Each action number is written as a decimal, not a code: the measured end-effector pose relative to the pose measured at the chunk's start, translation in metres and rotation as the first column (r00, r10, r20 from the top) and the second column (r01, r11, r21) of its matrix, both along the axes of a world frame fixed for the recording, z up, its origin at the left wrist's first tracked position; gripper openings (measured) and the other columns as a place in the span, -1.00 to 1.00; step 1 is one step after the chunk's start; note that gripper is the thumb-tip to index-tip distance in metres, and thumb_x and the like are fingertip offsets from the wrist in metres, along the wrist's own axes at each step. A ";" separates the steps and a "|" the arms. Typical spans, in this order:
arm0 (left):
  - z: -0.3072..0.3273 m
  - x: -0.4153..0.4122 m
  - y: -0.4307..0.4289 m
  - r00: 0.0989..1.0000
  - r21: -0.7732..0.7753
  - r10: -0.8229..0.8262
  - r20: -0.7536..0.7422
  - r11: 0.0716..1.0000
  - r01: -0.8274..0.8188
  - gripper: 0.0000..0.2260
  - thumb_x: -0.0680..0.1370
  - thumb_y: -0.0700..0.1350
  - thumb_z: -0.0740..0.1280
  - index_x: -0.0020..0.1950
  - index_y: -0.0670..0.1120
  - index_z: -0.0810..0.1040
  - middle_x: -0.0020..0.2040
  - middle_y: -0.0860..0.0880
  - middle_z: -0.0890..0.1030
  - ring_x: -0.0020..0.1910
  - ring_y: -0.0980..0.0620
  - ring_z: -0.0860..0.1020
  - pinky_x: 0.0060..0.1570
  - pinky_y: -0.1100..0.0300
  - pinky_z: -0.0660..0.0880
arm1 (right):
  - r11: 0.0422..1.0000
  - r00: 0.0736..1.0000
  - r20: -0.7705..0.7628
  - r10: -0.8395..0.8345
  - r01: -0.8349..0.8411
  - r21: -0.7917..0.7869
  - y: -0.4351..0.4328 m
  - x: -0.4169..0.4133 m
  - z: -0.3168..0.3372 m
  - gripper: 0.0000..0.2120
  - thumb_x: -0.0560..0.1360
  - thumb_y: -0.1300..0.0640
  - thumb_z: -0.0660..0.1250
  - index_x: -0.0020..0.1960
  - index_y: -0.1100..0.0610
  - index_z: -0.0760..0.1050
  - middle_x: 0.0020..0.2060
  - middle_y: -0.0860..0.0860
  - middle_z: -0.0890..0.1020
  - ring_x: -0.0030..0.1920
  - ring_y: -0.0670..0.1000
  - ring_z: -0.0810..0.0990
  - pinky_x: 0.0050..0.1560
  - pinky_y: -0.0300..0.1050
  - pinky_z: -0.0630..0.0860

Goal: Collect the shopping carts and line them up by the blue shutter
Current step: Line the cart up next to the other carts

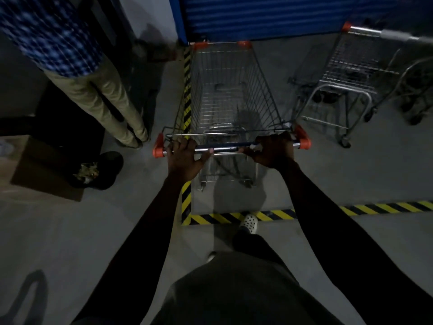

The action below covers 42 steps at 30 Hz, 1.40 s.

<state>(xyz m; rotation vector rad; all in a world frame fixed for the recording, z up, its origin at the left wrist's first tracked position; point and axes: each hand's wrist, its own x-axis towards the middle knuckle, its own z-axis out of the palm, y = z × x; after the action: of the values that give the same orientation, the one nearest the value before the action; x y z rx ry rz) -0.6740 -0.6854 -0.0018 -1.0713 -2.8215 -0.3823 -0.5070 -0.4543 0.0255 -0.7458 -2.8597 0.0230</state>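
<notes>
Cart [230, 90] held at the shutter [269, 17].
The handle [225, 148] is grasped by the left hand [185, 158] and the right hand [273, 152], fingers curled round the bar. The cart's nose is seen just short of the shutter, inside the striped tape [210, 218]. A second cart [351, 66] stands askew to the right; it is judged not yet lined up, so the task is partly done.

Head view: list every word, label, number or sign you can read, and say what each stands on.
No text is readable.
Cart handle: blue strip, any print too dark and blurred.
Floor tape: yellow-black stripes only, no words.
Blue shutter: no lettering shows.
</notes>
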 end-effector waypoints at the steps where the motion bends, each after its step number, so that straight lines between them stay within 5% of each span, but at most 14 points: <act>1: -0.001 0.005 -0.007 1.000 -0.010 0.000 0.009 1.000 0.000 -0.32 0.53 0.48 0.07 0.13 -0.08 0.61 0.14 -0.11 0.59 0.21 -0.21 0.49 0.24 -0.08 0.25 | 1.000 0.999 -0.048 0.005 -0.005 0.004 -0.008 0.008 -0.001 -0.27 0.41 -0.61 0.08 -0.17 -0.03 0.71 -0.28 0.06 0.74 -0.15 0.15 0.72 0.09 0.03 0.48; 6: -0.002 0.024 -0.035 1.000 -0.003 -0.021 0.016 1.000 0.021 -0.29 0.53 0.48 0.03 0.18 -0.09 0.57 0.16 -0.11 0.57 0.22 -0.21 0.47 0.27 -0.12 0.26 | 0.998 0.999 0.006 -0.041 0.041 -0.057 -0.041 0.028 0.003 -0.09 0.34 -0.64 -0.06 0.01 0.03 0.73 -0.05 0.09 0.76 0.10 0.18 0.68 0.39 0.23 0.28; 13: -0.002 0.032 -0.060 0.999 0.042 -0.038 0.022 0.998 0.037 -0.31 0.53 0.48 0.05 0.16 -0.09 0.59 0.16 -0.10 0.59 0.21 -0.21 0.48 0.25 -0.14 0.30 | 0.995 0.995 0.070 -0.071 0.076 -0.070 -0.068 0.038 -0.004 0.05 0.35 -0.70 -0.28 0.07 0.02 0.68 0.08 0.03 0.74 0.18 0.17 0.64 0.39 0.28 0.26; 24: -0.006 0.028 -0.079 0.998 -0.004 -0.047 0.040 0.999 0.048 -0.31 0.54 0.49 0.04 0.19 -0.06 0.57 0.20 -0.12 0.57 0.26 -0.23 0.47 0.28 -0.16 0.30 | 0.992 0.991 0.082 -0.102 0.108 -0.073 -0.089 0.044 -0.007 0.05 0.34 -0.70 -0.32 0.10 0.00 0.65 0.14 0.00 0.72 0.26 0.14 0.60 0.45 0.29 0.21; 42: -0.003 0.037 -0.083 0.997 -0.035 -0.028 0.067 0.999 0.031 -0.32 0.55 0.49 0.03 0.25 -0.04 0.55 0.27 -0.12 0.54 0.32 -0.25 0.43 0.35 -0.14 0.20 | 0.998 0.997 -0.032 -0.063 0.063 -0.010 -0.087 0.048 -0.018 -0.20 0.43 -0.63 -0.01 -0.01 0.01 0.66 0.00 0.00 0.75 0.15 0.12 0.66 0.39 0.28 0.29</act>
<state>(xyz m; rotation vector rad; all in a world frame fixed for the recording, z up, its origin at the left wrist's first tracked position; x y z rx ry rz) -0.6370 -0.7686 -0.0047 -1.1290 -2.8847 -0.3779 -0.4594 -0.5409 0.0072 -0.8295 -2.8057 0.0384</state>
